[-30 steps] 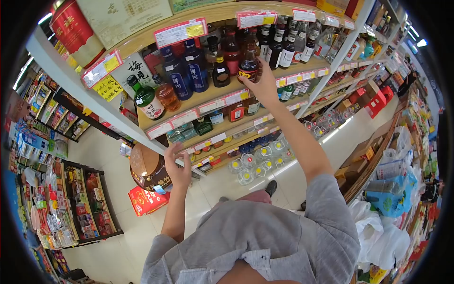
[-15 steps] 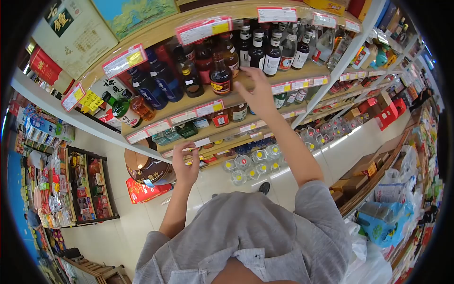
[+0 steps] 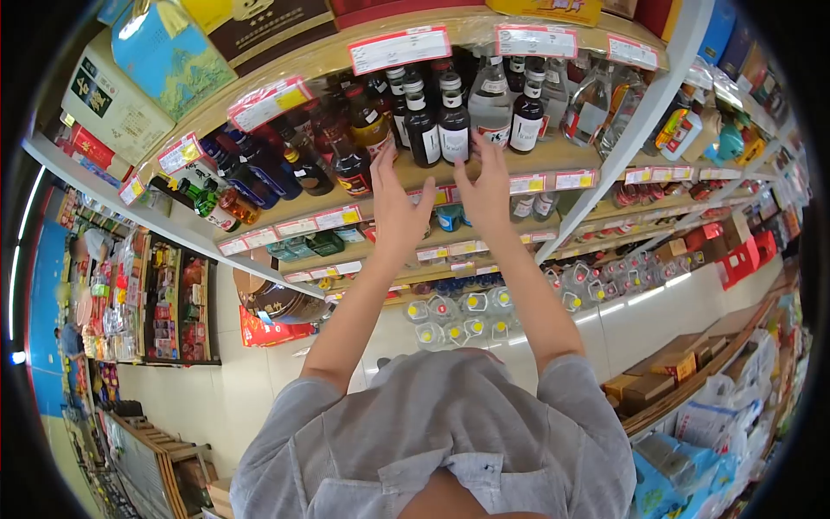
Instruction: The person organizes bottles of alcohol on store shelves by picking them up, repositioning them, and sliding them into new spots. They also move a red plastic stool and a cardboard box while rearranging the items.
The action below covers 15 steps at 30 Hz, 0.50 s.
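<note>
Both my hands are raised to a wooden shelf [image 3: 553, 156] of bottles. My left hand [image 3: 396, 208] is open with fingers spread, just below a dark bottle with a white cap [image 3: 422, 125]. My right hand [image 3: 486, 192] is open too, its fingertips close under a second dark bottle [image 3: 453, 121]. Neither hand holds anything. Left of them stand a brown flask-shaped bottle [image 3: 353, 169] and blue bottles [image 3: 246, 177]. Clear bottles [image 3: 491, 104] stand to the right.
Red-and-white price tags [image 3: 399, 48] hang along the shelf edges. Lower shelves hold small bottles and jars; large clear jugs [image 3: 471, 316] sit at floor level. Cardboard boxes [image 3: 666, 372] and plastic bags [image 3: 692, 450] lie at the right. A display rack [image 3: 177, 298] stands at the left.
My left hand has risen from a lower shelf up to the bottle shelf. My right hand has let go of the brown bottle and moved right, beneath the dark bottles.
</note>
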Available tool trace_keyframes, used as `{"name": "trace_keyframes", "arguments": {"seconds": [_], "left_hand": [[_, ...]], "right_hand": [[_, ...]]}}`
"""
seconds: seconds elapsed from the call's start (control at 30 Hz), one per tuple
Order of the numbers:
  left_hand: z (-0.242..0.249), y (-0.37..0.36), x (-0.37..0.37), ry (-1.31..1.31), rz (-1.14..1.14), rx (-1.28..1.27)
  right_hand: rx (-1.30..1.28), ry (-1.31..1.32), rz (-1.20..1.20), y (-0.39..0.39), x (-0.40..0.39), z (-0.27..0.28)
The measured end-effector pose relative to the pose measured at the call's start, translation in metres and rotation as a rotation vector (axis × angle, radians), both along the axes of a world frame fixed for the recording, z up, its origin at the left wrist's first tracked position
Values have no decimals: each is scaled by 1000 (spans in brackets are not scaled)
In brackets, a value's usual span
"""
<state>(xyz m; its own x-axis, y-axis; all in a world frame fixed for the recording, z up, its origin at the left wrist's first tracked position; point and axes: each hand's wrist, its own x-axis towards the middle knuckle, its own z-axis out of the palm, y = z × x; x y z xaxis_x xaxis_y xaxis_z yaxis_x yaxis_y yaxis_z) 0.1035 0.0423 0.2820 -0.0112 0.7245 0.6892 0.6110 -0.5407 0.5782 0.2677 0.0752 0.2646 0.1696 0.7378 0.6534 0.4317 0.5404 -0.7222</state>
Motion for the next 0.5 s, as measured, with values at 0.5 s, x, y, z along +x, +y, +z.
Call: {"name": "trace_keyframes", "arguments": {"seconds": [0.5], "left_hand": [[-2,37,30,-2,129,-53]], "right_hand": [[-9,-78,101,4,16,-5]]}}
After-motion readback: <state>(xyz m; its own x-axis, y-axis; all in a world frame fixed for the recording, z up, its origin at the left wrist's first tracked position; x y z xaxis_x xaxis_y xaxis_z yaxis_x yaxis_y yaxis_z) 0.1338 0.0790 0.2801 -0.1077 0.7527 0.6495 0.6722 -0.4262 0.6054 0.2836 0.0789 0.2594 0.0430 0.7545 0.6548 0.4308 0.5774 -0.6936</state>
